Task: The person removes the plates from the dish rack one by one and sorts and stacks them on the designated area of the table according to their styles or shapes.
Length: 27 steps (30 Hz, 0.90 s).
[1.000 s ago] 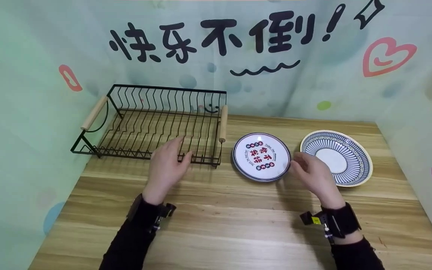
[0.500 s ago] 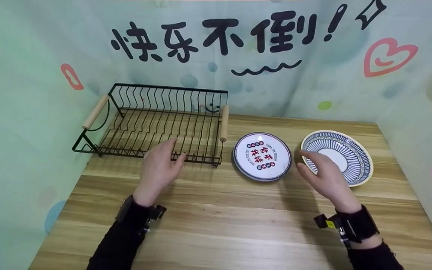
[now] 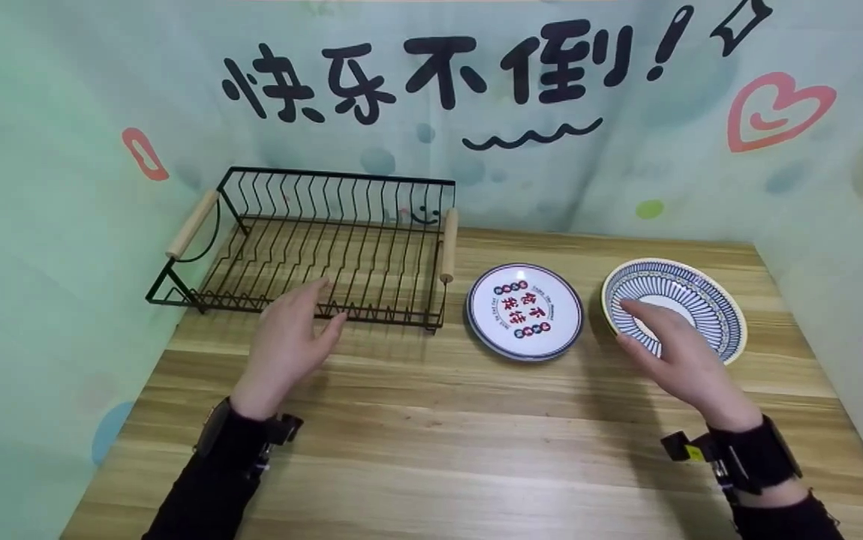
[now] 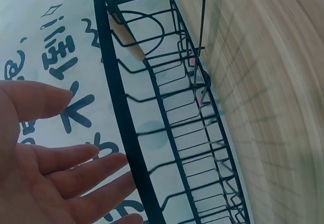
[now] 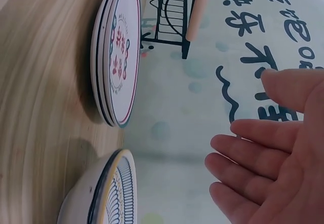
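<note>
My left hand (image 3: 293, 330) hovers open with straight fingers just in front of the black wire dish rack (image 3: 311, 247), holding nothing; its fingers (image 4: 61, 158) show beside the rack's front rail (image 4: 129, 118) in the left wrist view. My right hand (image 3: 672, 349) is open above the near left edge of the blue striped bowl (image 3: 690, 296), empty. The right wrist view shows its fingers (image 5: 253, 153) above that bowl (image 5: 109, 193). A white plate with red characters (image 3: 524, 310) lies between rack and bowl, seen edge-on as white plate (image 5: 119, 57).
The rack has two wooden handles (image 3: 191, 223) and stands at the back left of the wooden table (image 3: 439, 450). Printed cloth walls (image 3: 431, 112) close in the left, back and right sides.
Both hands have spread apart: the left drifted left and back toward me along the rack's front, the right moved right from the white plate's edge to over the striped bowl.
</note>
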### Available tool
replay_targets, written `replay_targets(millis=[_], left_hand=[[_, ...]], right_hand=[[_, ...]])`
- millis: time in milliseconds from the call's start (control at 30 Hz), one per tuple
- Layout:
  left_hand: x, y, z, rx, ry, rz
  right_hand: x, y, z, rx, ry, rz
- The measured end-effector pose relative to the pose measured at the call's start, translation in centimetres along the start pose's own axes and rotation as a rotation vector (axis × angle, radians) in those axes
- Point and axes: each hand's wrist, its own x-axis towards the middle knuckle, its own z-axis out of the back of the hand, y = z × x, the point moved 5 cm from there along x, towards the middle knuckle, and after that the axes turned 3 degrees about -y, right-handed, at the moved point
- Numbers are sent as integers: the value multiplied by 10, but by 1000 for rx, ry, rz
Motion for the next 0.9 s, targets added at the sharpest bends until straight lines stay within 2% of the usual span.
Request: replay_targets(millis=[167,333,600,900], left_hand=[[-3,6,6,11,17,-24],[-6,11,13,54,1,-52],[-15,18,22,106,55,-6],[-24,16,22,230,62,-10]], right_hand=[[-3,-5,4,-7,48,-27],[-5,-7,10,-33,66,-20],[-10,-5,19,-79,80,12],[-17,-6,27,-129,117,20]])
